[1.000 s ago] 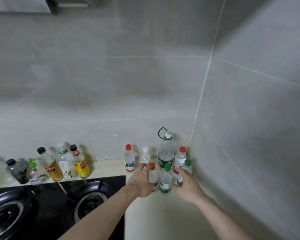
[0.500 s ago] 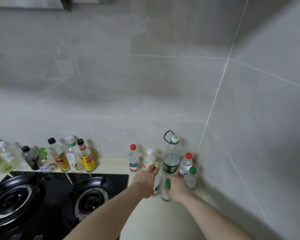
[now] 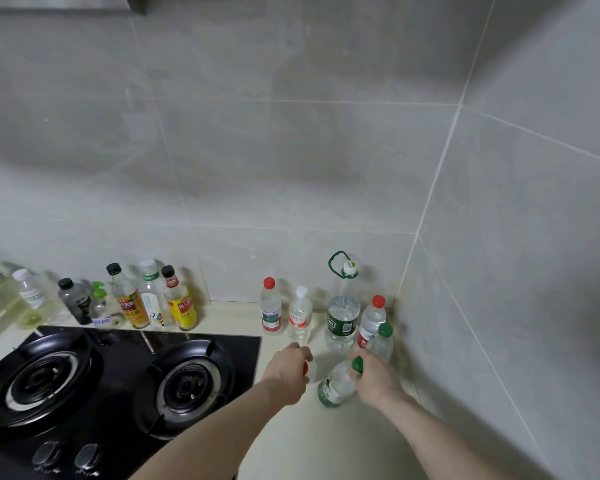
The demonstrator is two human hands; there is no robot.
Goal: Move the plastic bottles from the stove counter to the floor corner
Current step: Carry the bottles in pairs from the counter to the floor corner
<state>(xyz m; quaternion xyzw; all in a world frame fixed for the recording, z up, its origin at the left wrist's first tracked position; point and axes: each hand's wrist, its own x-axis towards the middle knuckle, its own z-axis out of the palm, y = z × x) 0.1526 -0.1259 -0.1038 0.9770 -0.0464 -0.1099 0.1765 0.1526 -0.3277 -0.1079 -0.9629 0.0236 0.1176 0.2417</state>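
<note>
Right hand [image 3: 374,379] has its fingers curled round the neck of a green-cap bottle [image 3: 336,384], just under the cap. That bottle is tipped: long axis runs diagonal, cap up and to the right, base down-left toward the camera, low over the counter [image 3: 291,445]. Can't tell whether the base is touching it. It's clear plastic with a green label band near the bottom, and I can't tell if there's any liquid inside.

Left hand [image 3: 286,374] is wrapped over the top of a red-cap bottle [image 3: 307,368]. Only a sliver of red cap and a bit of clear shoulder peek out past the fingers, so its tilt is hard to read. Fingers are closed on it.

Behind the hands, in the corner where the two tiled walls meet, five more bottles stand upright on the counter, caps up: a red-cap one with a blue-and-red label [image 3: 270,308], a white-cap one with a red label [image 3: 300,315], a tall one with a green label and a green carry loop [image 3: 342,306], another red-cap one [image 3: 373,320] and a small green-cap one [image 3: 381,341] right beside it. All clear plastic; the tall one looks empty up top, lower down I can't say.

Left of that is a black two-burner stove [image 3: 118,375], with a row of sauce and oil bottles [image 3: 153,299] standing along the wall behind it.
</note>
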